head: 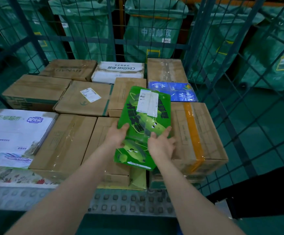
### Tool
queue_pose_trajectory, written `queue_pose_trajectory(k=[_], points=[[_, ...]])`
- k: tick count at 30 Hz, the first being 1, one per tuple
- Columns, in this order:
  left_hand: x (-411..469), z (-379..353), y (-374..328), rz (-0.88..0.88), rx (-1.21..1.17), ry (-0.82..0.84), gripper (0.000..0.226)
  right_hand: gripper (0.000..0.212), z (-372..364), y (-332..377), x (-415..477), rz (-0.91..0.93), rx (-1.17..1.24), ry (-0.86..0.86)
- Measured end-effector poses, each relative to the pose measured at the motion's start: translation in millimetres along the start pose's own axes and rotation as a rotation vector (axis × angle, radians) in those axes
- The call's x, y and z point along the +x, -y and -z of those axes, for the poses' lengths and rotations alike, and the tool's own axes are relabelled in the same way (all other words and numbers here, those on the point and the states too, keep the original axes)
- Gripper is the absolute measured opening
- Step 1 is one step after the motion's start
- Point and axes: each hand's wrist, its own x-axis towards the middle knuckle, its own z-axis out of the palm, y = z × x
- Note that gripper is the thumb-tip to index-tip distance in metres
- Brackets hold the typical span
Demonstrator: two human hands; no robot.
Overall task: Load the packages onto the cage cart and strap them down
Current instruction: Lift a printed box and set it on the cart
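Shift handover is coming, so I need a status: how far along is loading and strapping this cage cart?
Done: cardboard boxes already cover the floor of the cage cart. In hand: the left hand and right hand hold a green package above that layer, not yet set down. Left: placing it, loading any further packages, and the strapping, which has not visibly begun.

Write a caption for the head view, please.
Left hand grips and right hand steadies a green package over the loaded cage cart.

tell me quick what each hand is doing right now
left hand: holding the green package by its left edge
right hand: open, fingers straight against the package's right side
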Motion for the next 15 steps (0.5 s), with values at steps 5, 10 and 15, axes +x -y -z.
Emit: queue_pose_trajectory(k=[5,10,15], points=[[-12,46,-41,-0.24,0.307,-0.079,0.047,0.064,-29,27,-28,-0.07,0.266,0.077],[-24,83,-45,-0.307,0.368,-0.183,0.054,0.062,-46,48,-45,-0.009,0.382,0.084],[-27,90,-29,-0.344,0.582,-0.254,0.062,0.058,-71,37,-55,-0.072,0.452,0.16]])
